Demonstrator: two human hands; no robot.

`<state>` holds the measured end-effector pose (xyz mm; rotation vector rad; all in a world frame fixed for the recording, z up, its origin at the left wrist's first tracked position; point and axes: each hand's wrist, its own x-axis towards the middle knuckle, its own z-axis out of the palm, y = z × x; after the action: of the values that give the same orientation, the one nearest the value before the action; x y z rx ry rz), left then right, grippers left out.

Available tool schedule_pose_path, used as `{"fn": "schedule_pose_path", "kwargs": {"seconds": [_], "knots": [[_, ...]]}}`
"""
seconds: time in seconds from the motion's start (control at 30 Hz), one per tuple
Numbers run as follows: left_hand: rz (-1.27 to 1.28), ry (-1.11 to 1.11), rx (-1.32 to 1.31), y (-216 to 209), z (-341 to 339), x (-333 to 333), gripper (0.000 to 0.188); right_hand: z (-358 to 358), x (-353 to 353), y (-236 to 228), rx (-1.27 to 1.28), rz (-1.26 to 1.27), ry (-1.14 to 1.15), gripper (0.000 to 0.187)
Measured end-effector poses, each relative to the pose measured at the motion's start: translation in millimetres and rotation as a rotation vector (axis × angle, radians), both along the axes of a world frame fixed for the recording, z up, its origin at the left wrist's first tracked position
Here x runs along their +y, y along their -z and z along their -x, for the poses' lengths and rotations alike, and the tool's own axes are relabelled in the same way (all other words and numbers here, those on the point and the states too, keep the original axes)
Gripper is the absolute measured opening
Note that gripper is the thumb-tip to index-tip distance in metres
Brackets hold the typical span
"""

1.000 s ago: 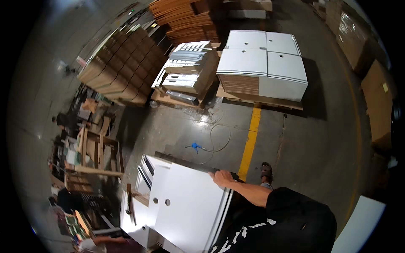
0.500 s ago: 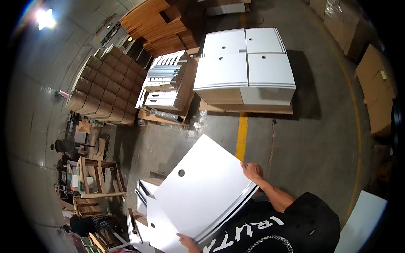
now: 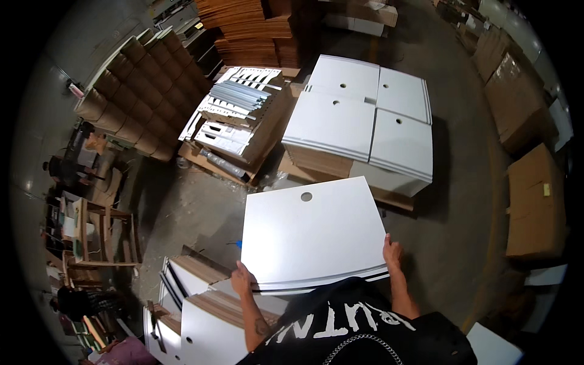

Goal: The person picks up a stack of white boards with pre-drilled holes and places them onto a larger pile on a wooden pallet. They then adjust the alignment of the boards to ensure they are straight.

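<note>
A large white panel (image 3: 310, 240) with one round hole near its far edge is held level in front of my body. My left hand (image 3: 241, 278) is closed on its left edge, near the corner close to me. On the opposite edge my right hand (image 3: 392, 250) grips it, thumb on top; the other fingers are mostly hidden below. The near edge is slightly curved and shows dark grooves. Beyond the panel, similar white panels with holes lie in stacks (image 3: 328, 131) on a wooden pallet. More white panels (image 3: 213, 331) are stacked by my left forearm.
Left of the far stacks, a pallet carries white slotted parts topped with grey metal strips (image 3: 237, 97). Brown wrapped bundles (image 3: 131, 91) and tall cardboard piles (image 3: 249, 33) stand behind. Cardboard boxes (image 3: 535, 207) line the right side. Other people work beside wooden frames (image 3: 106, 231) at far left.
The panel has swung from a tilted position over the lower-left stack to level and square before me. Both hands kept hold. My view has turned left and moved nearer the far stacks.
</note>
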<state>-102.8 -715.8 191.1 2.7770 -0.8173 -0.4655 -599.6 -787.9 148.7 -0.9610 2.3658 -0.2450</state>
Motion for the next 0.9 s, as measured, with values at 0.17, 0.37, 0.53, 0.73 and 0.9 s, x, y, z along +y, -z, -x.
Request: {"fn": "schedule_pose_path", "kwargs": {"seconds": [0.17,0.37,0.53,0.73,0.9], "knots": [[-0.073,0.143,0.033,5,-24,-167,0.072,-5,-60,21,0.036,0.184,0.165,0.078],[-0.023,0.272,0.214,21,-11,-334,0.068,9,-134,16,0.015,0.084,0.315,0.088],[0.029,0.331,0.348,52,13,-447,0.073,29,-221,41,-0.039,0.097,0.395,0.09],[0.032,0.315,0.356,129,31,-585,0.077,44,-347,107,-0.036,0.154,0.327,0.084],[0.013,0.314,0.365,181,74,-680,0.077,67,-433,172,0.04,0.12,0.387,0.076]]}}
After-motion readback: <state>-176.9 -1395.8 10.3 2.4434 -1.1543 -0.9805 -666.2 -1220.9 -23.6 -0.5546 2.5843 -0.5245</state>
